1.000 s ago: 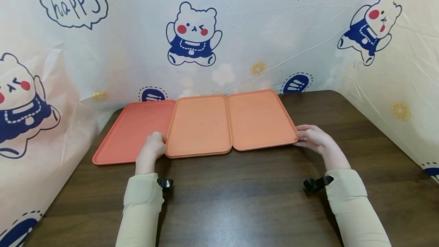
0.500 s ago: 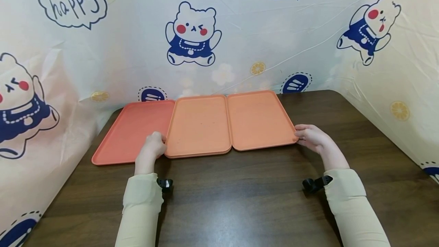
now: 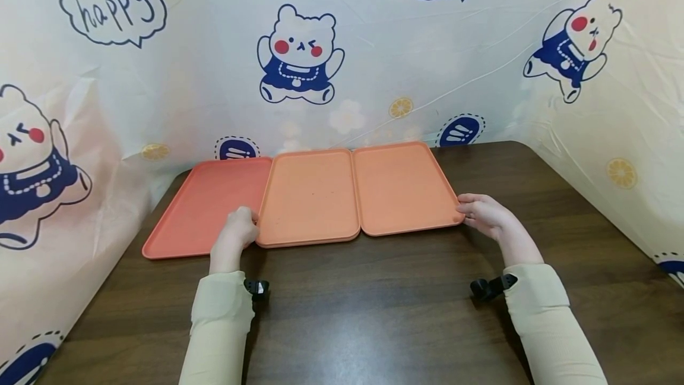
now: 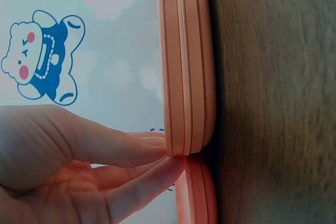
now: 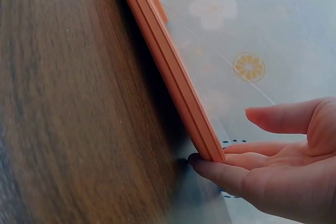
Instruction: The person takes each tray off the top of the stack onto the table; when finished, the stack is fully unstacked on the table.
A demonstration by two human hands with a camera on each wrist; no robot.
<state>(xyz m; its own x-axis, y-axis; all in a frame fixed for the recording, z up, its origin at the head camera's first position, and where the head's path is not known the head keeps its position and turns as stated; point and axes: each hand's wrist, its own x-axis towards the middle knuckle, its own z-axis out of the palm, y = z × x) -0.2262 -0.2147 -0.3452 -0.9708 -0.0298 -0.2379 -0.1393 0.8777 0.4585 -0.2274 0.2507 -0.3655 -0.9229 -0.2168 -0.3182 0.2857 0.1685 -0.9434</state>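
Three trays lie side by side on the table: a coral-red tray [image 3: 216,204] at left, an orange tray [image 3: 312,195] in the middle and another orange tray [image 3: 406,189] at right. The left wrist view shows two stacked rims at the middle tray. My left hand [image 3: 237,233] touches its near left corner, thumb and fingertips together at the side, above the red tray's edge. At the right tray's near right corner, my right hand [image 3: 486,215] rests its extended fingers [image 5: 231,174] against the side. Its thumb [image 5: 278,116] stands apart from the tray.
The brown wooden table [image 3: 363,314] extends in front of the trays and to their right. A printed cloth [image 3: 374,46] with bear drawings hangs behind and at both sides. Each wrist wears a small black camera, the left camera [image 3: 257,289] and the right camera [image 3: 491,287].
The right tray's far edge has shifted very slightly toward me, and my right hand very slightly left. My left hand keeps its place at the middle tray's corner.
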